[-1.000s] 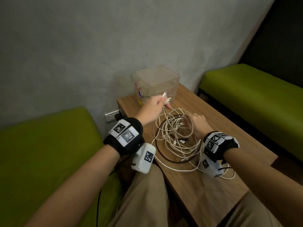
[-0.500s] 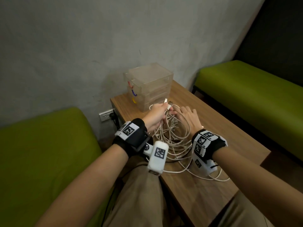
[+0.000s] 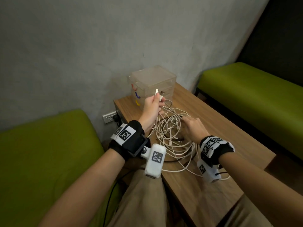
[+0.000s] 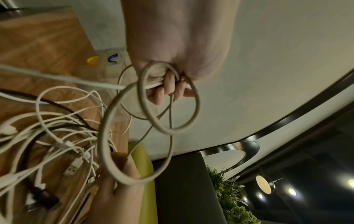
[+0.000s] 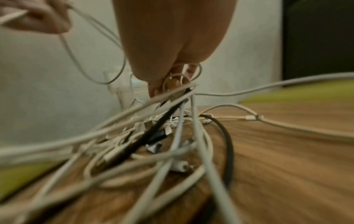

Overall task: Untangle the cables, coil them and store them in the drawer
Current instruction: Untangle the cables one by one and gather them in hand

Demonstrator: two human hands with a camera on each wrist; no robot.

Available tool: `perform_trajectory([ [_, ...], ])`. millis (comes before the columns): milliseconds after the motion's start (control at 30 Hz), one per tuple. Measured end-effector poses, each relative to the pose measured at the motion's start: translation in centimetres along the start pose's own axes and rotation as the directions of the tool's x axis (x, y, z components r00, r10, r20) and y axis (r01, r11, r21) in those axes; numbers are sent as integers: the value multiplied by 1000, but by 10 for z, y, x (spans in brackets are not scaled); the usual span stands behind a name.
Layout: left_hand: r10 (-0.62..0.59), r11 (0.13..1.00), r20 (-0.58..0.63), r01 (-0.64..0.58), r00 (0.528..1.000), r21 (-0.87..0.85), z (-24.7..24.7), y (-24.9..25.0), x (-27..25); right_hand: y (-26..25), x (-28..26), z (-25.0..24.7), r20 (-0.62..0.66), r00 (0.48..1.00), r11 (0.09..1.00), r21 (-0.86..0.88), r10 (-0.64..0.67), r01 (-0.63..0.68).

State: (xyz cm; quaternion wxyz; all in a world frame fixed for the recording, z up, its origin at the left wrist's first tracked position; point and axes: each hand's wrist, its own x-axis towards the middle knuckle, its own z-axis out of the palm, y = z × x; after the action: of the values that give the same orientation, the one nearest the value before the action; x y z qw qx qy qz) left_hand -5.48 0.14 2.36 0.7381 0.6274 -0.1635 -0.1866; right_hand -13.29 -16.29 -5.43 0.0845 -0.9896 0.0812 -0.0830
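A tangle of white cables (image 3: 172, 135) with one black cable lies on the wooden table (image 3: 229, 136). My left hand (image 3: 151, 108) is raised in front of the clear drawer box (image 3: 152, 81). It grips a beige cable (image 4: 168, 109) in loops, and two plug ends (image 3: 158, 93) stick up above the fist. My right hand (image 3: 191, 128) sits on the right side of the tangle. Its curled fingers (image 5: 172, 81) pinch several strands that rise taut from the heap (image 5: 153, 136). The box's drawers look closed.
The drawer box stands at the table's far left corner against the grey wall, with red, blue and yellow handles (image 3: 137, 102). Green benches (image 3: 41, 153) flank the table on both sides. A wall socket (image 3: 109, 118) with a black plug sits left of the table.
My left hand has lifted the plug ends higher, away from the right hand. The right hand has dropped back from them onto the tangle and taken hold of strands.
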Motion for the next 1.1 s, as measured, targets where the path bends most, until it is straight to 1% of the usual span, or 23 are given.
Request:
perform_trajectory([
  [67, 53, 999, -57, -52, 997, 16, -6, 4, -1, 12, -1, 3, 24, 999, 995, 94, 40, -43],
  [167, 140, 986, -171, -153, 975, -64, -31, 25, 11, 40, -15, 9, 117, 979, 979, 105, 165, -177],
  [200, 154, 983, -180, -169, 972, -72, -39, 34, 16, 46, -18, 10, 129, 973, 973, 106, 190, -204],
  [267, 186, 982, -145, -189, 972, -11, -47, 44, 20, 48, -18, 10, 150, 971, 977, 79, 185, -199],
  [333, 222, 973, -95, -213, 970, 93, -48, 43, 19, 37, -10, 3, 165, 974, 987, -10, 157, -157],
  [400, 232, 963, -75, -219, 970, 156, -49, 36, 13, 17, 2, -10, 100, 987, 989, -82, 129, -121],
  [433, 229, 962, -71, -215, 971, 168, -50, 32, 11, 2, 9, -20, 45, 995, 994, -57, 94, -91],
  [500, 221, 963, -58, -208, 974, 171, -53, 26, 4, -33, 22, -40, -55, 998, 991, 130, -31, 38],
  [533, 225, 962, -45, -214, 973, 171, -54, 24, 1, -53, 29, -48, -91, 990, 965, 228, -109, 128],
  [600, 242, 957, -14, -236, 970, 168, -55, 24, -7, -94, 42, -62, -177, 955, 901, 327, -238, 285],
  [633, 246, 957, -15, -240, 969, 161, -57, 26, -10, -111, 47, -67, -232, 936, 870, 361, -264, 335],
  [700, 248, 961, -42, -240, 968, 139, -67, 34, -14, -137, 53, -72, -338, 902, 814, 422, -269, 400],
  [767, 230, 967, -60, -220, 971, 131, -81, 45, -22, -155, 56, -73, -391, 880, 792, 429, -270, 434],
  [800, 254, 955, -69, -239, 965, 175, -88, 50, -26, -163, 58, -71, -400, 868, 787, 414, -293, 456],
  [833, 305, 918, -79, -270, 949, 290, -97, 53, -31, -171, 60, -70, -391, 862, 778, 409, -323, 477],
  [867, 375, 842, -75, -305, 924, 446, -101, 53, -35, -173, 61, -68, -367, 871, 780, 417, -326, 467],
  [900, 472, 731, -77, -341, 878, 592, -110, 53, -40, -179, 63, -67, -345, 890, 781, 448, -299, 436],
  [933, 566, 632, -103, -351, 818, 691, -120, 52, -43, -181, 67, -63, -338, 913, 786, 489, -229, 378],
  [967, 634, 594, -172, -333, 754, 732, -129, 52, -45, -179, 71, -58, -331, 935, 790, 536, -129, 298],
  [1000, 674, 602, -256, -315, 693, 733, -138, 55, -47, -177, 76, -51, -313, 949, 789, 573, -39, 221],
  [1033, 689, 616, -307, -308, 656, 725, -145, 58, -47, -176, 79, -44, -260, 966, 793, 589, 3, 156],
  [1067, 681, 629, -314, -310, 661, 712, -148, 60, -46, -176, 81, -37, -163, 986, 818, 562, -36, 123],
  [1100, 659, 637, -278, -322, 699, 700, -148, 62, -46, -179, 80, -31, -19, 991, 871, 475, -131, 124],
])
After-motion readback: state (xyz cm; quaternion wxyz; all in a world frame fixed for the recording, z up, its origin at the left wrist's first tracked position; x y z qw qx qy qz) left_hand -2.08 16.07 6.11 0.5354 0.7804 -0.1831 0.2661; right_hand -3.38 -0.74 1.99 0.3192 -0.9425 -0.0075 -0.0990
